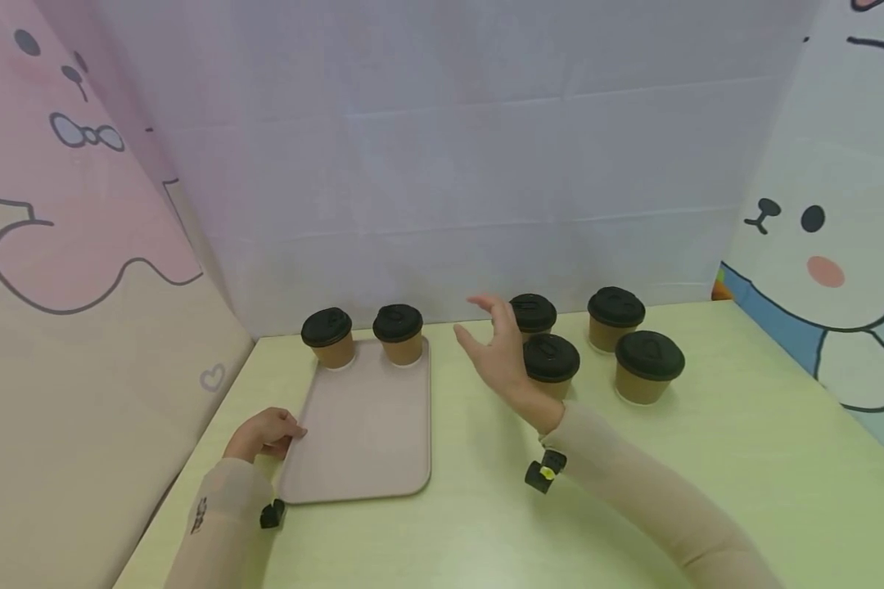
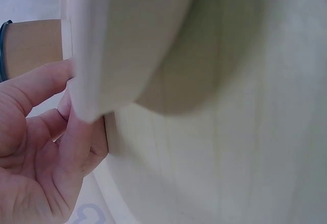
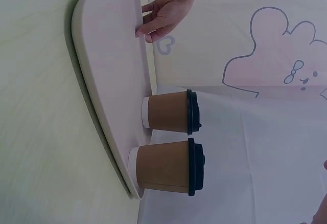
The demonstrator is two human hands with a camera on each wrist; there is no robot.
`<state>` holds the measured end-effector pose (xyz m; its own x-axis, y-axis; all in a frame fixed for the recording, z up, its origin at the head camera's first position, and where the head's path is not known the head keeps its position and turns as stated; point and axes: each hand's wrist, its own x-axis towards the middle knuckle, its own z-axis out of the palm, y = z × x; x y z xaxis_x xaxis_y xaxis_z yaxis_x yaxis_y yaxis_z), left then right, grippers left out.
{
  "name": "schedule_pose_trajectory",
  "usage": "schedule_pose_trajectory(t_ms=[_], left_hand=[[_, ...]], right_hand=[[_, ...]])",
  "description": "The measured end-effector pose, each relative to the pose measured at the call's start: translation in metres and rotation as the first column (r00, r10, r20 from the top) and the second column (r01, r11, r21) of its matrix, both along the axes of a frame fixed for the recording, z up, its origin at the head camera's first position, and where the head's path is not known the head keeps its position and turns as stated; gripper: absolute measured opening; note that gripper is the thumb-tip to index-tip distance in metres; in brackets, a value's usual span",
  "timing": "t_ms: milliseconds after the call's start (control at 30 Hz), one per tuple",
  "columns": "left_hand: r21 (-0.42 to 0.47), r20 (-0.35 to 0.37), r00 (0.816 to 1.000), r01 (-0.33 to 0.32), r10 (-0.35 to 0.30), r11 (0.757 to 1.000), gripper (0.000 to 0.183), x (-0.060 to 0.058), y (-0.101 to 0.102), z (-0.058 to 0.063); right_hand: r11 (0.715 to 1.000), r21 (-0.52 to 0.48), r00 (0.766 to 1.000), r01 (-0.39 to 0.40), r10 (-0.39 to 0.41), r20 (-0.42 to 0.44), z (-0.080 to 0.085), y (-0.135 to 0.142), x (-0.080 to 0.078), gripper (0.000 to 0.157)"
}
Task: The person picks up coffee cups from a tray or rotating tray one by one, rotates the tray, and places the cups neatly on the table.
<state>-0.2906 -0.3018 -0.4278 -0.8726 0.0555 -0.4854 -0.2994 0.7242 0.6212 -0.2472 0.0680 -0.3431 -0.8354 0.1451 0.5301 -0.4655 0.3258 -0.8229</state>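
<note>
A pale pinkish tray [image 1: 368, 433] lies on the table, and at its far end stand two brown paper cups [image 1: 335, 353] [image 3: 163, 168] with black lids. Thumb and fingers of my left hand [image 1: 267, 432] pinch the tray's left edge; the left wrist view shows the fingers [image 2: 76, 142] below the rim. My right hand [image 1: 501, 356] hangs in the air right of the tray, fingers spread apart from the thumb, holding nothing. Just beyond its wrist are a near lidded cup [image 1: 552, 357] and a far one [image 1: 534, 313], both partly hidden by the hand and arm.
Farther right stand two more lidded cups, a back one [image 1: 615, 317] and a front one [image 1: 647, 366]. A light yellow-green table [image 1: 486, 532] carries everything. A pale cloth wall [image 1: 449, 180] rises behind it, with cartoon-printed panels [image 1: 818, 245] at the sides.
</note>
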Motion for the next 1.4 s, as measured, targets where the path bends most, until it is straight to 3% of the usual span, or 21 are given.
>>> schedule_pose_trajectory(t_ms=[433, 733, 933, 1400], left_hand=[[0.005, 0.005, 1.000, -0.020, 0.020, 1.000, 0.017, 0.003, 0.002, 0.002], [0.001, 0.010, 1.000, -0.018, 0.018, 1.000, 0.019, 0.000, 0.000, -0.003], [-0.004, 0.013, 1.000, -0.017, 0.017, 1.000, 0.019, -0.001, 0.000, 0.000], [0.020, 0.016, 1.000, -0.021, 0.020, 1.000, 0.019, -0.001, 0.000, 0.000]], right_hand=[[0.999, -0.032, 0.999, -0.002, 0.004, 0.054, -0.013, -0.011, -0.009, 0.040], [0.999, -0.022, 0.993, -0.025, 0.028, 0.111, -0.023, -0.013, -0.014, 0.037], [0.998, -0.041, 0.988, -0.057, 0.062, 0.143, -0.027, -0.016, -0.018, 0.038], [0.997, 0.033, 0.985, -0.070, 0.064, 0.158, -0.030, -0.035, -0.023, 0.039]])
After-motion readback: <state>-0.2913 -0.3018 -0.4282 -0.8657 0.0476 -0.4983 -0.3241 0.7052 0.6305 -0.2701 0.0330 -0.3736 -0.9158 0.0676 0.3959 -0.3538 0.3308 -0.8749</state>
